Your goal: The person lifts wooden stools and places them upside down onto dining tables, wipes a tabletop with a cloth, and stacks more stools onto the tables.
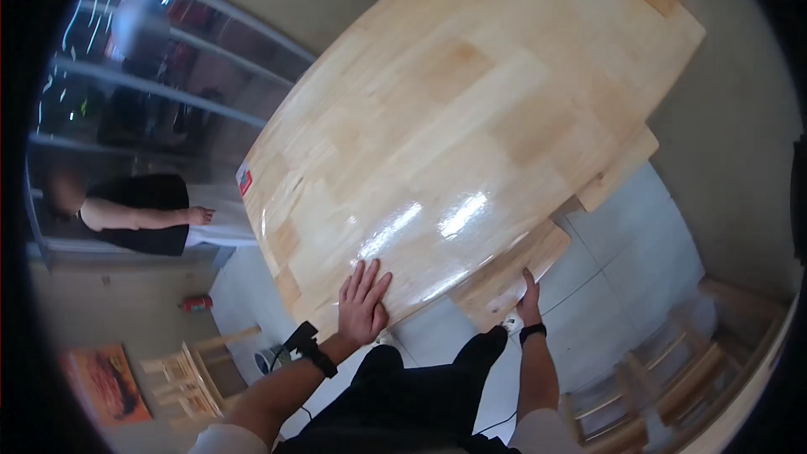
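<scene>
A large, glossy, light wooden table (471,109) fills the middle of the view, tilted by the camera angle. My left hand (363,303) lies flat on its near edge, fingers stretched out and slightly spread, holding nothing. Lower right of the table edge, a wooden chair (513,273) is partly tucked under the tabletop; only a flat part of it shows. My right hand (529,301) grips the outer side of this chair, the thumb showing and the other fingers mostly hidden. Dark bands circle both of my wrists.
Another wooden chair (620,170) pokes out from under the table. Several wooden chairs (664,378) stand at lower right, with a stool (193,378) at lower left. A person (143,214) stands by the glass partition (168,84). A fire extinguisher (195,303) is near the wall.
</scene>
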A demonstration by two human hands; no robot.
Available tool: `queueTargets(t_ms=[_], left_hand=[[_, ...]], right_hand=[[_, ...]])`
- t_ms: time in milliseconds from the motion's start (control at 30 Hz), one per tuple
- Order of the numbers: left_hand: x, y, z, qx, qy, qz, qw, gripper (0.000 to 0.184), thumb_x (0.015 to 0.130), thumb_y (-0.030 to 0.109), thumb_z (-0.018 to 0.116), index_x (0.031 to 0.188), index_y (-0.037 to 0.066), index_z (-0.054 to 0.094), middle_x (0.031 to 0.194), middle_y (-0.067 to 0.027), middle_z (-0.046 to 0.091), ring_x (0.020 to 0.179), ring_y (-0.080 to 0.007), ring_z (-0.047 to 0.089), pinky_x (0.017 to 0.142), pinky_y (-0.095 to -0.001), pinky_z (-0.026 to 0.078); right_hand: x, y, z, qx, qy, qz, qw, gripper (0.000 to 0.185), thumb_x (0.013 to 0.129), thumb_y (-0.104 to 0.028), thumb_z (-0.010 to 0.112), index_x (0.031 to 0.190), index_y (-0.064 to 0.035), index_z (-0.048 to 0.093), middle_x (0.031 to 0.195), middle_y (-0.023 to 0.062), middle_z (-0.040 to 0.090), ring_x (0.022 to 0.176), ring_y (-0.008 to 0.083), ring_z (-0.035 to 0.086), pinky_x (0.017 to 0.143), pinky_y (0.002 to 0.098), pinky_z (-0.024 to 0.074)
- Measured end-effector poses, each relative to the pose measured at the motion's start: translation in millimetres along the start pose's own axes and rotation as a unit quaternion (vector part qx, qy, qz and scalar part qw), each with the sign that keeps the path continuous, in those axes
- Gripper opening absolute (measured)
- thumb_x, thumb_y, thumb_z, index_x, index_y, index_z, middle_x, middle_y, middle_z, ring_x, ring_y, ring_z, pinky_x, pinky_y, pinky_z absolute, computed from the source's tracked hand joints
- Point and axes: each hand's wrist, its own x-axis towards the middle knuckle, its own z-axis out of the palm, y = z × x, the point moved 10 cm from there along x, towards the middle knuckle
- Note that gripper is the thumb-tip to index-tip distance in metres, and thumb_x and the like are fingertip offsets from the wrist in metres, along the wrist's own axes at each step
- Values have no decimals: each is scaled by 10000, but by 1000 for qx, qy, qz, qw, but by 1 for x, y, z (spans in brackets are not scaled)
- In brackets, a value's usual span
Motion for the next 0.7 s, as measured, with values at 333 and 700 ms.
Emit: queueTargets(t_ms=[333, 700], left_hand=[[26, 33, -25, 26, 7, 8, 1000, 573, 735, 167, 448, 1300, 185, 355, 1400, -75, 259, 1285, -280, 244, 1012, -439, 228], [81, 146, -43, -225, 16, 10, 974, 519, 825, 428, 461, 1057, -34, 506, 1167, -254, 430, 1070, -356, 430, 859, -458, 356]], right_hand=[[-139, -132, 10, -226, 52, -156, 960, 493, 795, -334, 597, 1136, -14, 442, 1074, 122, 513, 969, 208, 509, 838, 329, 409], [-392, -222, 140, -774, -1, -71, 629, 539, 775, -350, 607, 1187, -54, 425, 984, 168, 566, 876, 262, 560, 784, 391, 425]])
